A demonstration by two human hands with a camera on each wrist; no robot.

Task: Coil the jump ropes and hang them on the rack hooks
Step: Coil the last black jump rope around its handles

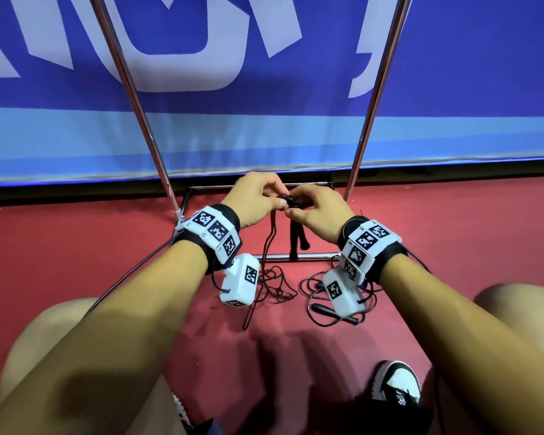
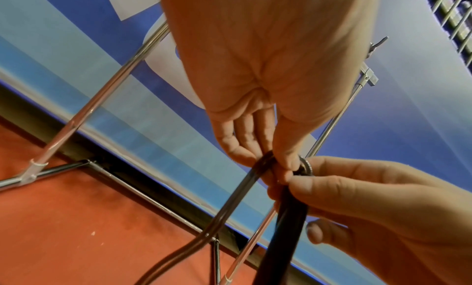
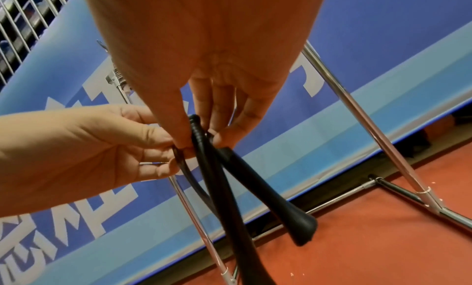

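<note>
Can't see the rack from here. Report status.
Left hand pinches cord; right hand grips both handles. Second rope loose on floor. Nothing hung yet, nothing in the way.

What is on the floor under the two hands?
Under the left hand and right hand lie the rack's base bars and loose black rope on red floor. The wrist cameras cover part of the rope.

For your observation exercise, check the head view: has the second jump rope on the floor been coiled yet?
No, the second jump rope lies in a loose tangle on the red floor, while both hands work on another rope.
</note>
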